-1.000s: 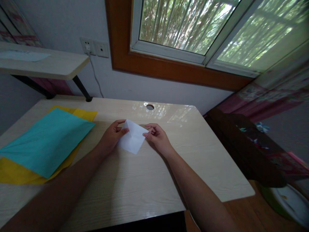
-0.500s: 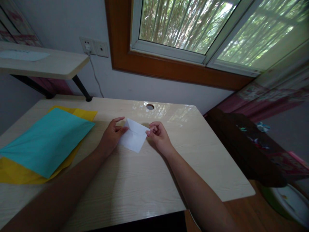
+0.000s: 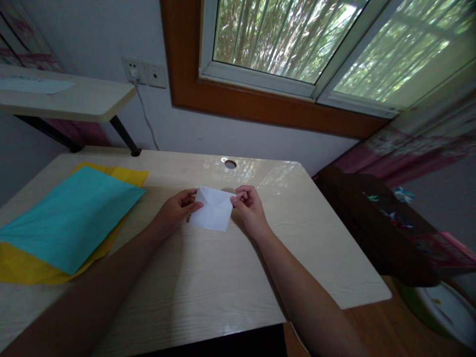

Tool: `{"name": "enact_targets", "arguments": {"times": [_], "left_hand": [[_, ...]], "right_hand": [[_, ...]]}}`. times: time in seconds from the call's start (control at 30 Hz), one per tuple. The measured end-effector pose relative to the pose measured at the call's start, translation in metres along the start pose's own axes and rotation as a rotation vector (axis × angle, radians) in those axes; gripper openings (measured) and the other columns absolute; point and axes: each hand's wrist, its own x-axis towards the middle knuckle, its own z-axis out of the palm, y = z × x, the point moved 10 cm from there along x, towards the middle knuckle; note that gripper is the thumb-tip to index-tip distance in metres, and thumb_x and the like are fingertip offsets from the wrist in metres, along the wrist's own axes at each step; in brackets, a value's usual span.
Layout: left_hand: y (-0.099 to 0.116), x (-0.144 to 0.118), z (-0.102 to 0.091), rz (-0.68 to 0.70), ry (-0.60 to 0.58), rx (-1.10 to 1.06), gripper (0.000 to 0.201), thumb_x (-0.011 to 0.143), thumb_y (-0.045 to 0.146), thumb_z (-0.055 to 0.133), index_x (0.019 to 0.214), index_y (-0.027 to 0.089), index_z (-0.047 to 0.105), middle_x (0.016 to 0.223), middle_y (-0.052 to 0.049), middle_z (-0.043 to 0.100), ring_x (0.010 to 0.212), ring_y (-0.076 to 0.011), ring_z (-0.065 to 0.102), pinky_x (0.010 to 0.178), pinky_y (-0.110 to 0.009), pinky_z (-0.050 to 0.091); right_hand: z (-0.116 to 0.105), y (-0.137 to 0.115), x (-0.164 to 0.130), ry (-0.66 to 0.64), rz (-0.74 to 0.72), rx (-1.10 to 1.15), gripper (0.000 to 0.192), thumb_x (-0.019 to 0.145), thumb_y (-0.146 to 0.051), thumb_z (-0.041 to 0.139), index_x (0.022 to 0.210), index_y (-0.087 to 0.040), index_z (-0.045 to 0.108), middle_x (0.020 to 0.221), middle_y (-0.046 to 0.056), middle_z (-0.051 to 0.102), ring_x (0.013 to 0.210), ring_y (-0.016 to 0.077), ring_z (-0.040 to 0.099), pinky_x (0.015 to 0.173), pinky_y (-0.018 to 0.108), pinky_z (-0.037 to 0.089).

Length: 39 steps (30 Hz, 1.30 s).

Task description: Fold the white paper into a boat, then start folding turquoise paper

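A small folded sheet of white paper (image 3: 212, 213) is held up over the desk, with creases showing near its upper left corner. My left hand (image 3: 179, 208) pinches its left edge, thumb on the near face and fingers behind. At the upper right corner, my right hand (image 3: 250, 206) grips the paper between thumb and curled fingers. Part of the fingers of both hands is hidden.
On the left of the pale wooden desk (image 3: 316, 243) lies a turquoise sheet (image 3: 78, 213) over a yellow sheet (image 3: 22, 267). A raised shelf (image 3: 100, 96) stands at the back left. Near the far edge is a round cable hole (image 3: 230, 164).
The white paper has turned counterclockwise, its top edge now nearly level, and shifted slightly right. My left fingers have closed in behind it; my right hand has moved a little right.
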Motion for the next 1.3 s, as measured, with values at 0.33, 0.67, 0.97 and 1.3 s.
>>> {"name": "enact_targets", "arguments": {"times": [0.33,0.67,0.97,1.3], "left_hand": [[0.008,-0.006,-0.009,0.016,0.096,0.181,0.044,0.083,0.059,0.065,0.096,0.018,0.075,0.084,-0.003,0.072,0.071,-0.018,0.059,0.059,-0.024,0.042],[0.008,-0.009,0.01,0.065,-0.059,0.32,0.042,0.088,0.053,0.059,0.11,0.019,0.072,0.091,-0.003,0.074,0.074,-0.0192,0.063,0.061,-0.024,0.045],[0.008,-0.01,0.002,0.053,0.009,0.356,0.037,0.083,0.054,0.066,0.088,0.018,0.074,0.074,0.0,0.068,0.066,-0.0159,0.057,0.055,-0.023,0.04],[0.003,-0.008,-0.009,-0.026,0.092,0.147,0.04,0.083,0.056,0.065,0.079,0.016,0.069,0.064,0.002,0.059,0.055,-0.0122,0.048,0.048,-0.022,0.034]], "right_hand": [[0.015,0.005,-0.007,-0.168,0.015,-0.119,0.028,0.085,-0.037,0.072,0.108,-0.024,0.064,0.082,-0.001,0.058,0.077,0.0154,0.055,0.071,0.029,0.045],[0.036,0.005,-0.016,-0.356,-0.013,-0.246,0.031,0.087,-0.042,0.071,0.111,-0.022,0.069,0.087,0.002,0.066,0.073,0.014,0.055,0.066,0.026,0.045],[0.044,-0.001,-0.017,-0.382,-0.047,-0.31,0.029,0.086,-0.04,0.072,0.11,-0.023,0.07,0.08,-0.001,0.061,0.07,0.0132,0.052,0.066,0.026,0.044],[0.033,0.002,-0.011,-0.258,0.009,-0.117,0.026,0.084,-0.037,0.075,0.106,-0.025,0.067,0.078,-0.001,0.061,0.073,0.0146,0.056,0.068,0.028,0.045]]}}
